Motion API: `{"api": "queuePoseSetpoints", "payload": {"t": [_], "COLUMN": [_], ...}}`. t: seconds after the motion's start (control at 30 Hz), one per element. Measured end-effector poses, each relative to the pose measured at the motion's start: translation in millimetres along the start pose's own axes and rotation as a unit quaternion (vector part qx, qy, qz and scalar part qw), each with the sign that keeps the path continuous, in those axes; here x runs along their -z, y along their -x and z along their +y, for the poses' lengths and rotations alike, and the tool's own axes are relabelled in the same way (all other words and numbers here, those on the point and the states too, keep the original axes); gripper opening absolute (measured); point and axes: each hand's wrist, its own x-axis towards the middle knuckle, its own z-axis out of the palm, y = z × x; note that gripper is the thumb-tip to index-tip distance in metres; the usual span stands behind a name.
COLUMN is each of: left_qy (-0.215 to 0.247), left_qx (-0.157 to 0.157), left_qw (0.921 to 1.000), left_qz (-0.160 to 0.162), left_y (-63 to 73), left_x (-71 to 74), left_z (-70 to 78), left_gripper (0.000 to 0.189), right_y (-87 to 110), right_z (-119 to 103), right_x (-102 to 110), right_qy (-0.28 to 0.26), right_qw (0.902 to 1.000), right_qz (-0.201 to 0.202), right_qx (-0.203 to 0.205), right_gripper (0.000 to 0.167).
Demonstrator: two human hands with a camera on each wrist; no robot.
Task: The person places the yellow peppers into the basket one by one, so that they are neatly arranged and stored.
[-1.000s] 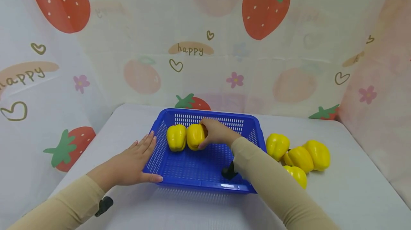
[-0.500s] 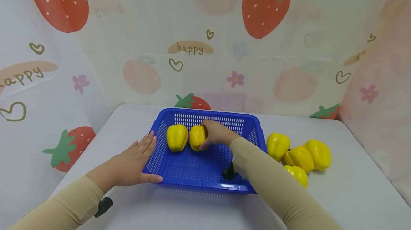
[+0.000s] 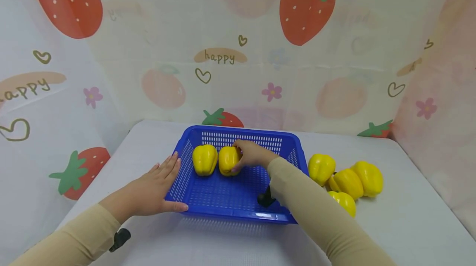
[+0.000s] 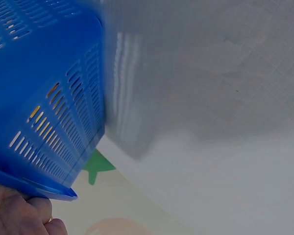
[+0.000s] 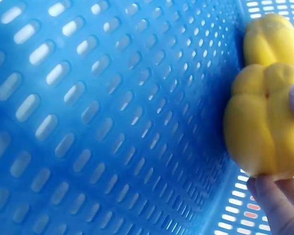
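Note:
My right hand (image 3: 254, 153) reaches into a blue plastic basket (image 3: 238, 213) and grips a yellow bell pepper (image 3: 227, 161), thumb on the near side and fingers on the far side. The right wrist view shows this bell pepper (image 5: 259, 122) upright between thumb and fingertips, its underside hidden. To its left in the basket stands a second yellow bell pepper (image 3: 204, 160), a narrow gap apart. My left hand (image 3: 154, 185) rests with straight fingers on the basket's left rim, thumb spread at the front left corner. In the left wrist view, fingers (image 4: 22, 215) lie against the basket's rim (image 4: 44, 188).
Right of the basket, several yellow bell peppers (image 3: 346, 183) lie clustered on the white tabletop (image 3: 405, 212); the right sleeve (image 3: 316, 208) partly covers the nearest one. A strawberry-printed curtain (image 3: 238, 84) closes off the back and both sides.
The bell pepper in my right hand has shifted slightly right, and a small gap has opened between it and the other one. My left hand and the basket stay put.

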Motion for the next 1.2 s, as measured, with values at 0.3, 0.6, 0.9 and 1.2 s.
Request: {"api": "queuePoseSetpoints", "payload": {"t": [0.3, 0.6, 0.9, 1.2], "left_qy": [0.005, 0.003, 0.001, 0.0], "left_qx": [0.004, 0.006, 0.004, 0.0], "left_qw": [1.0, 1.0, 1.0, 1.0], "left_qz": [-0.006, -0.005, -0.005, -0.002], "left_y": [-1.7, -3.6, -3.3, -2.0], "left_x": [0.6, -2.7, -1.5, -0.7], "left_z": [0.2, -2.1, -0.5, -0.8], "left_gripper": [0.117, 0.118, 0.117, 0.119], "right_y": [0.6, 1.6, 7.0, 17.7], "right_z": [0.1, 2.5, 3.3, -2.8], "right_x": [0.8, 7.0, 20.9, 39.3], "right_qy": [-0.007, -0.002, -0.022, -0.034], "right_qw": [0.9999, 0.9999, 0.9996, 0.9993], "right_qz": [-0.006, -0.002, 0.002, 0.011], "right_qx": [-0.005, -0.011, -0.015, 0.009], "right_gripper": [0.06, 0.066, 0.06, 0.054]}}
